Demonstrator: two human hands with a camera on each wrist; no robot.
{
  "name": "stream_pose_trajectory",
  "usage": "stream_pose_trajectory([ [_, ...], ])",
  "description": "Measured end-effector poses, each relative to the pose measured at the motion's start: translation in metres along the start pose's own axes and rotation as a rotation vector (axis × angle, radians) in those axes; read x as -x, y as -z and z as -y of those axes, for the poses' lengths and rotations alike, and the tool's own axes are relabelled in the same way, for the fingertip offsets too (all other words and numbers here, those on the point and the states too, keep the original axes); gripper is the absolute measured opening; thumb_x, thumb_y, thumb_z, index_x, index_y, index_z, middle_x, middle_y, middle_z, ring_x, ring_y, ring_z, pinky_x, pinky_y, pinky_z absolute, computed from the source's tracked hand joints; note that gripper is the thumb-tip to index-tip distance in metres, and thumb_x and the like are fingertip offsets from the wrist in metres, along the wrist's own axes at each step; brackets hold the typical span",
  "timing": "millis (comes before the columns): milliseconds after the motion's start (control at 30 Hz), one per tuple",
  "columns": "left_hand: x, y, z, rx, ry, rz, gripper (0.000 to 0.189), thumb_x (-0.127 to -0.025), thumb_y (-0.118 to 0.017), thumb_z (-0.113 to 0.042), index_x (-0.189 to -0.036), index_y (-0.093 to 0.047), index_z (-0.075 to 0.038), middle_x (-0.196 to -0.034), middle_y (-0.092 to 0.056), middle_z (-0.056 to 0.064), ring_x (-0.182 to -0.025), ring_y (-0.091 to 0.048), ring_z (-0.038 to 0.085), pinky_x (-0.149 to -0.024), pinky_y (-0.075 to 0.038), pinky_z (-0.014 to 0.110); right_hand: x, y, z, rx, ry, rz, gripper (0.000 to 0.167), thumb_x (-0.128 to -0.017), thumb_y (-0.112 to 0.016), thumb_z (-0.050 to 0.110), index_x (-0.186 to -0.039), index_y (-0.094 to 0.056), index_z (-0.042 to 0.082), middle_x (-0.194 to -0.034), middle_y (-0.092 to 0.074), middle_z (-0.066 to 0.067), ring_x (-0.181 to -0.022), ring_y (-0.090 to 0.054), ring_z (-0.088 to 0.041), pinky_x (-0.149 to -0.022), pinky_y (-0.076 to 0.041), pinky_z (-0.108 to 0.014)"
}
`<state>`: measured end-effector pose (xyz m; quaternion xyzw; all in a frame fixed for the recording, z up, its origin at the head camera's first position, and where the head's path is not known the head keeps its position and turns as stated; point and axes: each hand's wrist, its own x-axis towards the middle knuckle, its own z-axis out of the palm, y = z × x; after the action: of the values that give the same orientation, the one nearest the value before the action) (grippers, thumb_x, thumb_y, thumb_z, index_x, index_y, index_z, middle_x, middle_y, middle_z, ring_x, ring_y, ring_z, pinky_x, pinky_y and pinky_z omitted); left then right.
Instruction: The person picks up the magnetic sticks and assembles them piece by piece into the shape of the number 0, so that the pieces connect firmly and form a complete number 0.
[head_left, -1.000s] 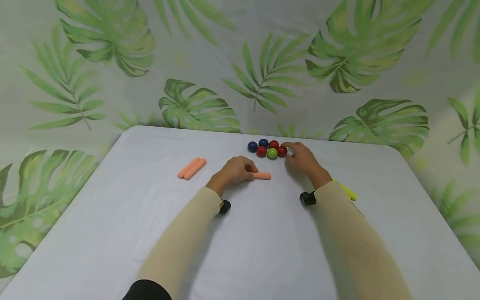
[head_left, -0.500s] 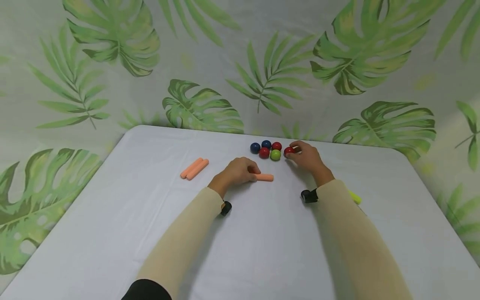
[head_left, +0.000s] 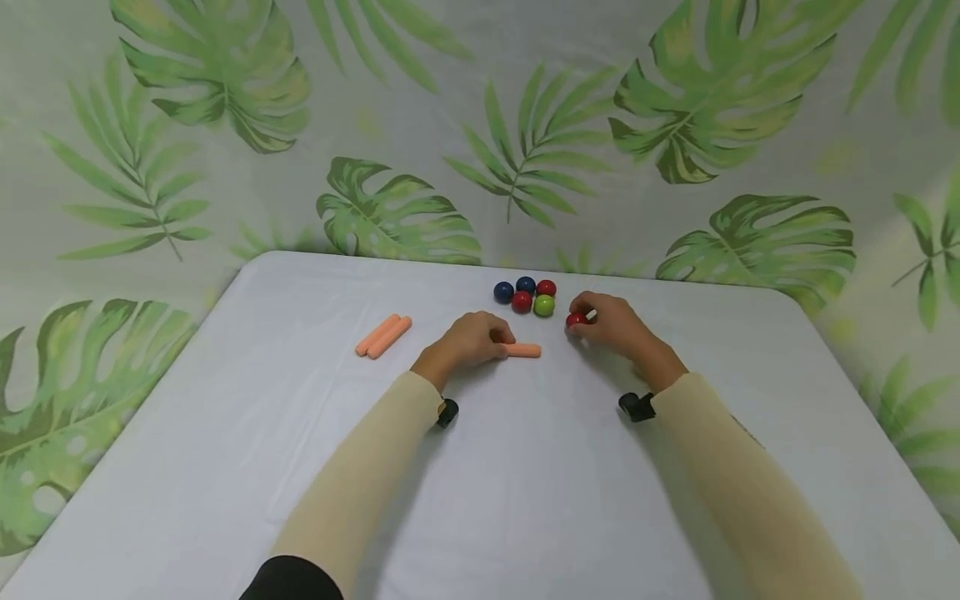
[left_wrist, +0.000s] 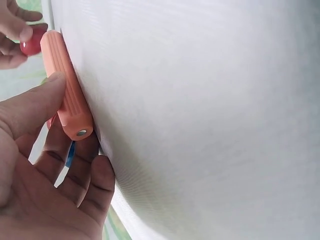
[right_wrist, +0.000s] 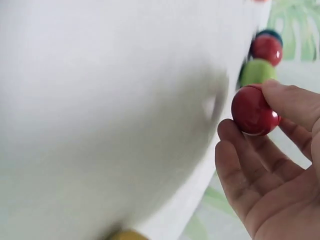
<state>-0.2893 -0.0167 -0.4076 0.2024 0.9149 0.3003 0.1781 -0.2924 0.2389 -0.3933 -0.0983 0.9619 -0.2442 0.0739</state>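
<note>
Moved clear of the other balls since the earliest frame, one red ball [head_left: 575, 320] is now held by the right hand [head_left: 611, 321], to the right of the group and nearer the person than its former place at the group's right end. It is pinched between thumb and fingers, as is plainly seen from the right wrist; whether it is lifted off the white table [head_left: 525, 467] cannot be told.

One orange stick [head_left: 523, 351] is grasped near one end by the left hand [head_left: 474, 337], with the thumb laid along its ribbed side and the fingers behind it. Its free end is pointed to the right, in front of the balls, and a small hole is seen in the gripped end from the left wrist. Little change is shown in this hand's place.

Near the table's far edge, five balls are left close together: two dark blue balls [head_left: 504, 292], two other red balls [head_left: 521, 302] and a green ball [head_left: 543, 305]. Farther left, two more orange sticks [head_left: 388, 337] are laid side by side on a slant. Behind the table, a leaf-patterned cloth [head_left: 405, 125] is hung.
</note>
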Motion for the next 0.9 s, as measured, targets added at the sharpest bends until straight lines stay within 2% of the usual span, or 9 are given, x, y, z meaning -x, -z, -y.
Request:
stream_pose_trajectory([
  [100,-0.001,0.000,0.000,-0.006,-0.012,-0.002,0.019,-0.093,-0.069,-0.022,-0.112,-0.073,-0.018,-0.109,-0.070,-0.001,-0.103,-0.055,0.018,-0.094,-0.048,0.034,0.010,0.000,0.003,0.002,0.041,0.023,0.032,-0.093,-0.067,0.013,-0.124,-0.059,0.005,-0.124,-0.063,-0.017,-0.108,-0.062,-0.032,-0.094,-0.053,-0.046],
  [233,-0.001,0.001,0.000,-0.005,-0.011,0.002,0.017,-0.093,-0.069,-0.022,-0.109,-0.074,-0.017,-0.109,-0.069,0.000,-0.103,-0.055,0.018,-0.095,-0.048,0.034,0.017,-0.003,0.005,-0.027,0.049,0.018,0.035,-0.092,-0.067,0.009,-0.125,-0.058,0.004,-0.127,-0.061,-0.019,-0.110,-0.062,-0.034,-0.096,-0.053,-0.048],
  [567,0.000,0.003,0.000,-0.017,-0.022,-0.015,0.019,-0.092,-0.070,-0.019,-0.111,-0.073,-0.016,-0.112,-0.069,0.001,-0.106,-0.055,0.019,-0.099,-0.047,0.036,0.018,-0.015,0.001,-0.043,-0.007,0.018,0.035,-0.093,-0.065,0.007,-0.127,-0.059,0.010,-0.129,-0.061,-0.016,-0.114,-0.058,-0.033,-0.098,-0.052,-0.047],
  [900,-0.002,0.002,0.002,-0.003,-0.028,-0.008,0.019,-0.092,-0.070,-0.020,-0.111,-0.074,-0.017,-0.112,-0.070,0.000,-0.105,-0.055,0.019,-0.098,-0.047,0.036,0.021,-0.016,0.003,-0.046,-0.018,0.015,0.034,-0.093,-0.065,0.007,-0.126,-0.059,0.010,-0.129,-0.061,-0.016,-0.116,-0.058,-0.034,-0.099,-0.052,-0.048],
])
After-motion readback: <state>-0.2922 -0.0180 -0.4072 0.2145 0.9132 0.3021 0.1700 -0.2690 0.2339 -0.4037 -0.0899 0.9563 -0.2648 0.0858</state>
